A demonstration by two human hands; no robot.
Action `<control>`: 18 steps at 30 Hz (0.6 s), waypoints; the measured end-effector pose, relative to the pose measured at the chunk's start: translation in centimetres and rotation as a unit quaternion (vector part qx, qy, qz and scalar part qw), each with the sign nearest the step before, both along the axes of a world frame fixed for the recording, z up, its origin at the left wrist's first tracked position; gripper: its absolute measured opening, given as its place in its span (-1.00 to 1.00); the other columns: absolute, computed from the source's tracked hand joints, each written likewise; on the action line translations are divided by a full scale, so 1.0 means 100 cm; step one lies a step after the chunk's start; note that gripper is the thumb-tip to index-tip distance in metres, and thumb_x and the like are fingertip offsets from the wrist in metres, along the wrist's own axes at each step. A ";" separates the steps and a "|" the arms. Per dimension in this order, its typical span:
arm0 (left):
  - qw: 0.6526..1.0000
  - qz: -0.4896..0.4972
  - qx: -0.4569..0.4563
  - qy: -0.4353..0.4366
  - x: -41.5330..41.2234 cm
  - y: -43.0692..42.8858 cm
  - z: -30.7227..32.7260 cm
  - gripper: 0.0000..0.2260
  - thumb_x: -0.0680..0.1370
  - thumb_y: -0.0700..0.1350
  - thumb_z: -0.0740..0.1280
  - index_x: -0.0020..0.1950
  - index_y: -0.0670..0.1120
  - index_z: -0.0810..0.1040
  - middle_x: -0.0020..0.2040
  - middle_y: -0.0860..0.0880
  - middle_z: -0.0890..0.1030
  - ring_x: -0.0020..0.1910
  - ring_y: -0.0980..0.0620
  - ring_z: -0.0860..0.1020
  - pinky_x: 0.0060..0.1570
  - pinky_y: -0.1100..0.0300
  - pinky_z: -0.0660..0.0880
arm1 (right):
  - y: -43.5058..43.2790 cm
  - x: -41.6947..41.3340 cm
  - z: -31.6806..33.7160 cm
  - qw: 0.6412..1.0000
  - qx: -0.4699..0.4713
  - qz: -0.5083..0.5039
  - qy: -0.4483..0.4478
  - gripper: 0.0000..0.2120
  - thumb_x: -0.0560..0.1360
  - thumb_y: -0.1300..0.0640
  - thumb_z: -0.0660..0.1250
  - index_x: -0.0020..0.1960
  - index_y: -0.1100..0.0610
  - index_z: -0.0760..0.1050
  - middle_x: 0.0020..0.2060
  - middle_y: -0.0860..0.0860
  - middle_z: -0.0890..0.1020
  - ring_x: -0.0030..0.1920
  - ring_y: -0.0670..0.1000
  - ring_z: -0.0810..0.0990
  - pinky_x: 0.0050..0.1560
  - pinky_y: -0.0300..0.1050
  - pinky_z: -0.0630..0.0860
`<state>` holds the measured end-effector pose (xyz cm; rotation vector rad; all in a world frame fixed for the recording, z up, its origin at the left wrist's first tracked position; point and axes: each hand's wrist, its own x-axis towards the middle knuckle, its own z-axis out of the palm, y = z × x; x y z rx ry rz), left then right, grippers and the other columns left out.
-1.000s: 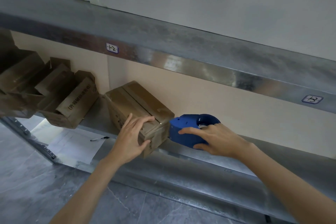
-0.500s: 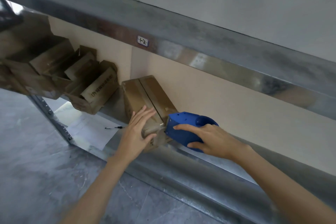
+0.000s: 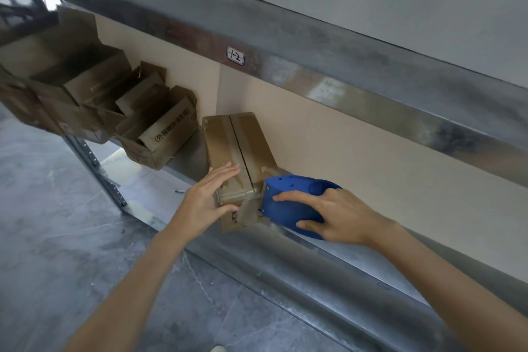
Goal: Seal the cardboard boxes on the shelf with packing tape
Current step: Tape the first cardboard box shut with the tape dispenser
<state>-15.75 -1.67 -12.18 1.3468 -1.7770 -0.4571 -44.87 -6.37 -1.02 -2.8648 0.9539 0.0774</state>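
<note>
left hand (image 3: 205,203) still flat on box (image 3: 237,146) | right hand (image 3: 340,217) keeps dispenser (image 3: 288,197) against it

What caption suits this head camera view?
Left hand steadies a closed box while right hand holds a blue tape dispenser at its near end.

You face a grey metal shelf (image 3: 257,266); on it stands a closed cardboard box (image 3: 228,146), flaps meeting along a middle seam; to its left, apart, open boxes (image 3: 160,137) crowd together, flaps up; a blue tape dispenser (image 3: 291,203) touches the closed box's near end.
</note>
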 end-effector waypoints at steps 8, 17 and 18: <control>1.000 -0.010 0.000 -0.007 0.004 -0.002 0.001 -0.24 0.34 -0.02 0.58 0.50 0.05 0.37 0.48 0.19 0.38 0.51 0.13 0.28 0.53 0.18 0.09 | -0.010 -0.013 0.009 0.999 0.022 0.030 -0.008 -0.41 0.53 -0.10 0.29 0.43 -0.43 0.10 -0.58 -0.07 0.24 -0.52 -0.08 0.27 -0.36 -0.23 0.21; 1.000 0.004 0.010 -0.003 0.010 0.001 0.006 -0.22 0.30 -0.09 0.61 0.48 0.00 0.40 0.46 0.15 0.41 0.50 0.14 0.30 0.53 0.09 0.13 | -0.028 -0.068 0.020 0.998 0.030 -0.051 0.005 -0.45 0.53 -0.06 0.30 0.40 -0.47 0.18 -0.52 -0.10 0.40 -0.46 -0.12 0.38 -0.38 -0.34 0.18; 1.000 0.004 0.009 -0.005 0.009 0.001 0.006 -0.22 0.30 -0.09 0.61 0.47 0.00 0.40 0.46 0.14 0.42 0.50 0.14 0.30 0.53 0.08 0.13 | -0.027 -0.067 0.018 0.998 0.028 -0.057 0.006 -0.44 0.53 -0.07 0.29 0.40 -0.47 0.17 -0.51 -0.11 0.36 -0.47 -0.11 0.35 -0.37 -0.31 0.21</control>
